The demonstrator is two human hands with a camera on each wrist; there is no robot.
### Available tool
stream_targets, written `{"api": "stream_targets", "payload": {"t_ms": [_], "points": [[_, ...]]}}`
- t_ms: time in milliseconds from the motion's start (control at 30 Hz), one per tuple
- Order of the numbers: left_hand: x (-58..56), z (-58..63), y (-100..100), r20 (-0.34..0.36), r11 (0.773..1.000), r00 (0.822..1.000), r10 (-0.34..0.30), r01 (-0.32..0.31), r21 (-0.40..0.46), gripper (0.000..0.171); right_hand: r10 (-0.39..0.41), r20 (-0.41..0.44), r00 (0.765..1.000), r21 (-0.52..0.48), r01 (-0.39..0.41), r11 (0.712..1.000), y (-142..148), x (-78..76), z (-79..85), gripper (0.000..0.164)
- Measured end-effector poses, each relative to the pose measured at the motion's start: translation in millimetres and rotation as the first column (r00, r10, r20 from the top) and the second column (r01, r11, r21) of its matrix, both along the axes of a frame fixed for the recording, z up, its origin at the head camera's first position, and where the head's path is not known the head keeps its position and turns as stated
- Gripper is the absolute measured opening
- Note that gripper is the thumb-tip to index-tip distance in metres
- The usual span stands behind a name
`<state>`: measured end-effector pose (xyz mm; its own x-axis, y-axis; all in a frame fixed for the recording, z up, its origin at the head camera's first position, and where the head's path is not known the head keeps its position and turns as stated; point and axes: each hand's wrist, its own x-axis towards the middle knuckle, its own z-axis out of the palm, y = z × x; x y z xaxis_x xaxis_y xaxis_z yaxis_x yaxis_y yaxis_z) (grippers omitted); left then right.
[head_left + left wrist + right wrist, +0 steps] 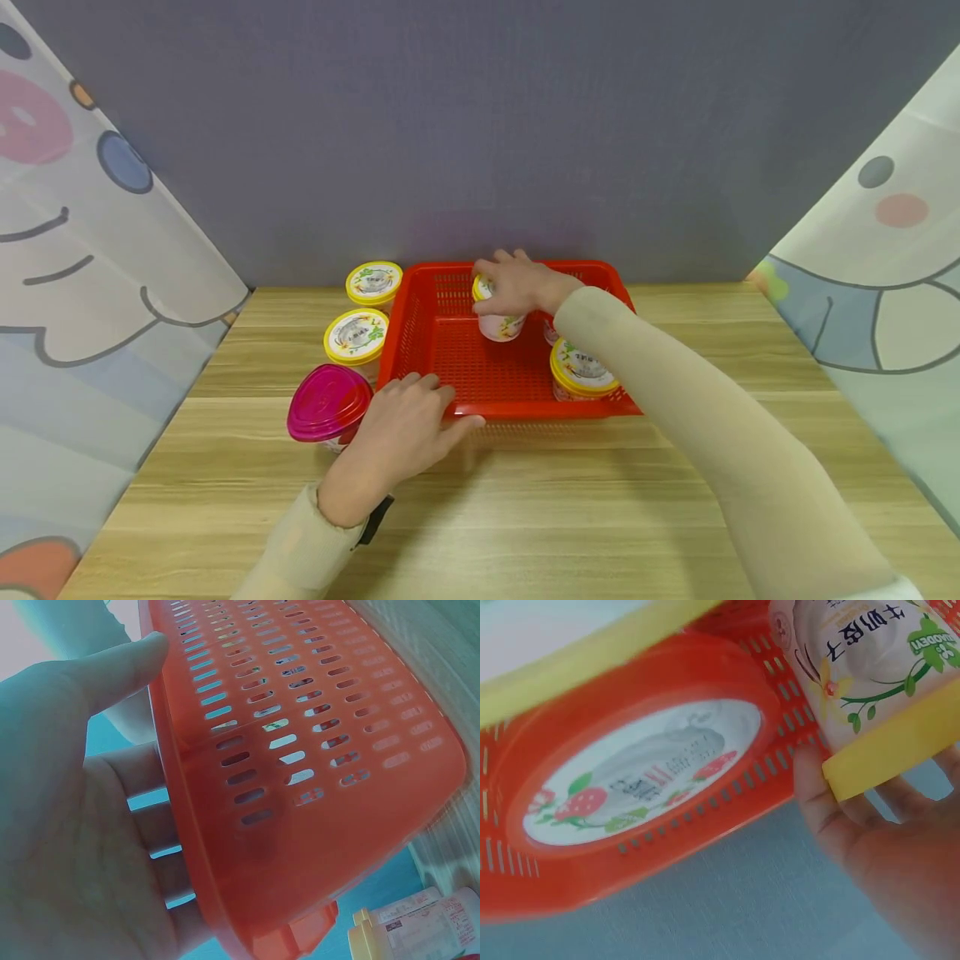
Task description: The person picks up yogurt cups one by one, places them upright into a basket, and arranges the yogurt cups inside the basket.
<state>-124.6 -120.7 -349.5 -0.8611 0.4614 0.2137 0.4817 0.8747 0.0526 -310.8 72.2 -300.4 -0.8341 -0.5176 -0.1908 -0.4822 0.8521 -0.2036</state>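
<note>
PLACE: a screened-off work spot is shown; home, shop or office cannot be told | SURFACE: a wood-grain table (540,517) is seen | BACK EDGE: closed off by a plain grey panel (480,125) | LEFT EDGE: flanked by a cartoon-printed sheet (82,292) | RIGHT EDGE: flanked by a second cartoon sheet (885,258)
</note>
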Motion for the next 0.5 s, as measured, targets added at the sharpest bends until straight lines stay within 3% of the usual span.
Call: {"api": "stream_targets", "payload": {"t_ms": [500], "points": [[-1.6,0.0,1,-0.008,1.000,1.000,-0.001,0.001,0.004,0.052,0.040,0.006,0.999,0.069,-0.040,0.997,1,-3.8,-17.6,0.073]]}}
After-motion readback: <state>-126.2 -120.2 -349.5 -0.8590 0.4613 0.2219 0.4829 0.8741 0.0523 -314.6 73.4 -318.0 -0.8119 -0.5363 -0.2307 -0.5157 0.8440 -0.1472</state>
